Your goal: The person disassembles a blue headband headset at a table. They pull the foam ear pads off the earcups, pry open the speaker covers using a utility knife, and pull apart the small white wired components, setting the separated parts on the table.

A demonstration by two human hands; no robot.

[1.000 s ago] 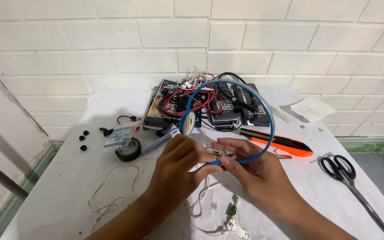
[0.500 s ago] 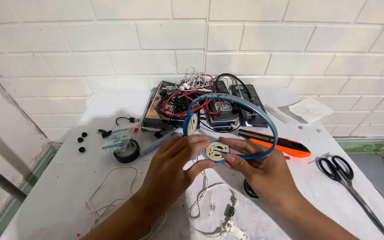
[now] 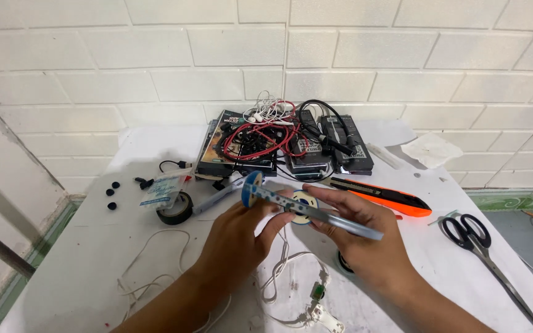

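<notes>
At the centre of the frame, your two hands meet over the white counter (image 3: pixel 63 271) and share one thing: a blue headband (image 3: pixel 316 213), seen almost edge-on, running from upper left to lower right. Your left hand (image 3: pixel 239 237) has its fingers curled closed around the left end of the headband, near the round blue earcup (image 3: pixel 251 188). Your right hand (image 3: pixel 356 237) is likewise closed on it, thumb on top and fingers beneath, with the grey far end of the band sticking out past the knuckles to the right. A round speaker disc (image 3: pixel 303 206) with a pale ring sits between the hands, just behind the band; whether it hangs from the band or rests on the fingers, I cannot tell.

Below your hands, white wires (image 3: pixel 279 277) trail across the counter to a small green circuit board (image 3: pixel 319 291). Left of your left hand lie a roll of black tape (image 3: pixel 175 209), a small clear packet (image 3: pixel 163 188) and a few black ear tips (image 3: pixel 111 196). Behind, against the white brick wall (image 3: pixel 155 55), a heap of dark boxes (image 3: pixel 306 151) is tangled with red cable (image 3: pixel 260 139). Right of your hands lies an orange cutter (image 3: pixel 390 197), and farther right, near the frame edge, black scissors (image 3: pixel 473 237). A crumpled tissue (image 3: pixel 430 148) lies at upper right.
</notes>
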